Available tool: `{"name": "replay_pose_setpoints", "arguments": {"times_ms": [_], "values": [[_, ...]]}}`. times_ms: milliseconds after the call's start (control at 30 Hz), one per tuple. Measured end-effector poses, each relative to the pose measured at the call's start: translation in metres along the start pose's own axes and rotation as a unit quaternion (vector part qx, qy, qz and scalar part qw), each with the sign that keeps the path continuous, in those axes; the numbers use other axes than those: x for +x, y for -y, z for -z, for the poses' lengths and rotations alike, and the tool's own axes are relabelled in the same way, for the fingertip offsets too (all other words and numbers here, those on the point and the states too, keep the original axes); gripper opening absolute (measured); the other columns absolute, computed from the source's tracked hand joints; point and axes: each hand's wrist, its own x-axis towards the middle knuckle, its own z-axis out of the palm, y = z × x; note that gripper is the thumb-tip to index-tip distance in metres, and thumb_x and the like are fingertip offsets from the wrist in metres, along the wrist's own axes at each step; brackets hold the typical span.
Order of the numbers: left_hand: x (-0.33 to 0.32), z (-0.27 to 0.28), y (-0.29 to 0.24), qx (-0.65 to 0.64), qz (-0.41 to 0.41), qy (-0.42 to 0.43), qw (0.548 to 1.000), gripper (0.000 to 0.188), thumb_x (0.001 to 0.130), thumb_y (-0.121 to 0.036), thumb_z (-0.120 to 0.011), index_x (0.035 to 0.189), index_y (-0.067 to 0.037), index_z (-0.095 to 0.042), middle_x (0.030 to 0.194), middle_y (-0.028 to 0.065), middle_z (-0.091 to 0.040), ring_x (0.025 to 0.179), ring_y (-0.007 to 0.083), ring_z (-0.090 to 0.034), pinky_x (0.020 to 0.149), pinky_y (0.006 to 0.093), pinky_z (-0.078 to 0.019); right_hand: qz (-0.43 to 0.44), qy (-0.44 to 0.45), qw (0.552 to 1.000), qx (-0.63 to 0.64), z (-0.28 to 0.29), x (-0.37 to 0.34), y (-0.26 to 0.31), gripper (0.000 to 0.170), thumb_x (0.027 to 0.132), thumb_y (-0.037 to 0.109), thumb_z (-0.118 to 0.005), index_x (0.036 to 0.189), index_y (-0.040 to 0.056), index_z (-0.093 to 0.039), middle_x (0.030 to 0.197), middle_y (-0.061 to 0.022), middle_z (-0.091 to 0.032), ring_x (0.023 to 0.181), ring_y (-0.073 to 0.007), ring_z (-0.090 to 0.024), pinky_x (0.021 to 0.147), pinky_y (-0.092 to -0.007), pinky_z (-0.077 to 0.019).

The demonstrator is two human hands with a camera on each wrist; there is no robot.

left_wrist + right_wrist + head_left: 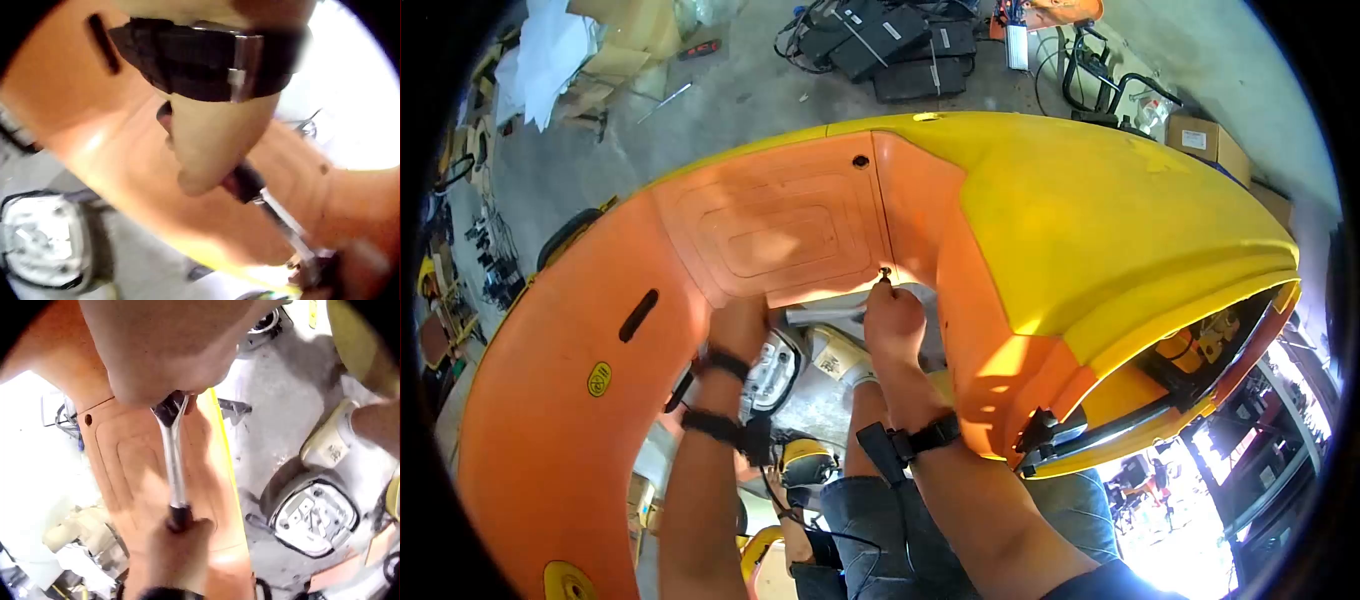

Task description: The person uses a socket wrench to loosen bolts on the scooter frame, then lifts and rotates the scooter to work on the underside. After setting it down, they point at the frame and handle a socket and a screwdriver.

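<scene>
A curved orange and yellow shell (770, 235) spans the head view. My left hand (738, 328) is at its lower inner edge; in the right wrist view this left hand (180, 550) grips the dark handle of a metal wrench (174, 462). The left wrist view shows red and black on the handle, with the bright shaft (282, 217) running toward the panel corner. Over the wrench's head end, my right hand (165, 359) curls its fingers. From above, the right hand (894, 318) is just below a dark fitting (885, 272) at the panel edge. Its fingertips are partly hidden.
On the floor beneath are a white-and-grey unit (772, 373) and a shoe (838, 355). Black flat cases (890, 45) with cables lie beyond the shell. Cardboard and white sheets (550, 55) are at upper left, a carton (1205, 140) at upper right.
</scene>
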Motion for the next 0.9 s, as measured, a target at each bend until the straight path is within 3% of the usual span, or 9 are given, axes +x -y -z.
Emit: {"name": "replay_pose_setpoints", "arguments": {"times_ms": [67,200,400,500,533,567,667,733,900], "values": [[-0.066,-0.145,0.035,-0.095,0.169,0.050,0.980,0.020,0.074,-0.030,-0.063,0.078,-0.011,-0.060,0.073,0.0163,-0.064,0.076,0.0375,-0.063,0.066,0.0463,-0.0485,0.060,-0.025,0.994,-0.089,0.005,0.006,-0.003,0.028,0.085,0.024,-0.052,0.081,-0.0012,-0.062,0.072,-0.0227,-0.063,0.071,-0.0361,-0.061,0.064,-0.0394,-0.0495],[-0.074,-0.157,-0.022,-0.122,0.251,0.018,0.960,0.019,0.073,-0.028,-0.063,0.079,-0.010,-0.059,0.077,0.0193,-0.063,0.077,0.0410,-0.060,0.068,0.0493,-0.0463,0.115,-0.035,0.989,-0.087,-0.003,0.031,-0.045,0.029,0.086,0.025,-0.047,0.079,0.0003,-0.060,0.060,-0.0146,-0.056,0.049,-0.0284,-0.051,0.049,-0.0365,-0.0436],[0.079,0.048,-0.023,0.246,-0.099,0.047,0.963,0.017,0.070,-0.024,-0.070,0.085,-0.016,-0.072,0.079,0.0027,-0.068,0.079,0.0236,-0.064,0.073,0.0393,-0.0476,-0.234,0.098,0.840,0.479,-0.011,0.000,-0.020,0.026,0.088,0.026,-0.043,0.084,0.0039,-0.056,0.059,-0.0013,-0.039,0.041,-0.0126,-0.036,0.039,-0.0278,-0.0283],[0.157,0.042,-0.124,0.504,-0.347,0.077,0.787,0.014,0.074,-0.024,-0.066,0.085,-0.017,-0.072,0.092,0.0029,-0.070,0.089,0.0212,-0.064,0.078,0.0367,-0.0478,-0.201,0.235,0.641,0.702,-0.015,0.009,-0.039,0.022,0.087,0.026,-0.044,0.080,0.0082,-0.054,0.060,-0.0003,-0.044,0.044,-0.0110,-0.038,0.040,-0.0249,-0.0258],[0.171,0.013,-0.132,0.584,-0.356,0.031,0.728,0.012,0.076,-0.022,-0.064,0.083,-0.017,-0.072,0.091,0.0036,-0.070,0.089,0.0215,-0.064,0.077,0.0368,-0.0482,-0.259,0.108,0.715,0.640,0.008,-0.006,-0.006,0.020,0.087,0.026,-0.044,0.079,0.0094,-0.053,0.059,-0.0003,-0.045,0.044,-0.0108,-0.037,0.039,-0.0239,-0.0253],[0.166,0.019,-0.121,0.587,-0.350,0.031,0.729,0.012,0.076,-0.022,-0.064,0.083,-0.017,-0.072,0.091,0.0036,-0.070,0.089,0.0215,-0.064,0.077,0.0368,-0.0482,-0.251,0.195,0.645,0.695,0.004,0.008,-0.031,0.020,0.086,0.027,-0.046,0.078,0.0104,-0.055,0.059,-0.0001,-0.044,0.045,-0.0103,-0.036,0.040,-0.0250,-0.0271],[0.106,0.059,-0.052,0.262,-0.064,0.099,0.958,0.020,0.072,-0.027,-0.070,0.089,-0.017,-0.072,0.078,0.0086,-0.067,0.081,0.0264,-0.065,0.074,0.0392,-0.0484,-0.175,0.244,0.730,0.614,0.007,0.022,-0.032,0.026,0.086,0.029,-0.049,0.070,0.0092,-0.055,0.057,-0.0002,-0.047,0.045,-0.0130,-0.042,0.040,-0.0285,-0.0321],[0.044,-0.002,0.037,0.155,0.030,0.074,0.985,0.009,0.079,-0.020,-0.062,0.078,-0.012,-0.065,0.073,0.0123,-0.065,0.072,0.0311,-0.063,0.063,0.0452,-0.0471,-0.120,0.104,0.975,0.157,-0.005,0.032,-0.015,0.033,0.085,0.028,-0.051,0.063,0.0041,-0.056,0.053,-0.0048,-0.049,0.047,-0.0180,-0.047,0.043,-0.0341,-0.0388],[-0.073,-0.150,-0.014,-0.139,0.241,0.067,0.958,0.018,0.078,-0.027,-0.060,0.083,-0.009,-0.057,0.078,0.0205,-0.063,0.080,0.0413,-0.060,0.069,0.0480,-0.0475,0.130,-0.002,0.980,-0.153,-0.006,0.033,-0.028,0.035,0.083,0.027,-0.057,0.064,-0.0035,-0.056,0.058,-0.0196,-0.056,0.056,-0.0378,-0.056,0.054,-0.0434,-0.0461]]}}
